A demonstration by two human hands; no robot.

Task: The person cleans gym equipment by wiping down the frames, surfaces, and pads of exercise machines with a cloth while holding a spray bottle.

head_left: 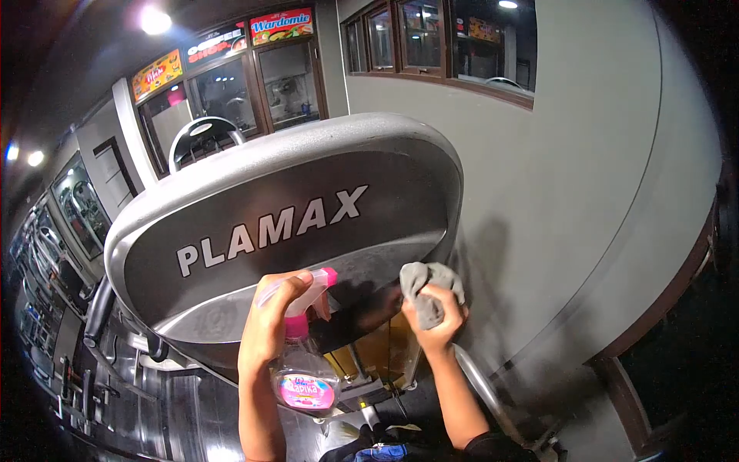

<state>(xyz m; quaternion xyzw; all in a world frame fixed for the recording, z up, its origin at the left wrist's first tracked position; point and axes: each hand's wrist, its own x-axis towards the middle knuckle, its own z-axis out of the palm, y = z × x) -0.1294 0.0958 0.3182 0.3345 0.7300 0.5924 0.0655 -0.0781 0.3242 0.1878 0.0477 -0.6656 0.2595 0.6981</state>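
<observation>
My left hand (271, 312) is closed around the neck of a clear spray bottle (304, 362) with a pink and white trigger head and a pink label. Its nozzle points right, toward the machine panel. In my right hand (440, 322) is a bunched grey cloth (428, 286), held near the panel's lower right edge; whether it touches the panel I cannot tell. Both hands are in front of a large dark panel (285, 208) with a silver rim and the word PLAMAX on it.
A grey wall (554, 200) rises close on the right. Behind the panel are windows (419, 35) and doors under colourful signs (281, 25). Several gym machines (54, 285) line the left side. A silver tube (481, 385) runs low beside my right arm.
</observation>
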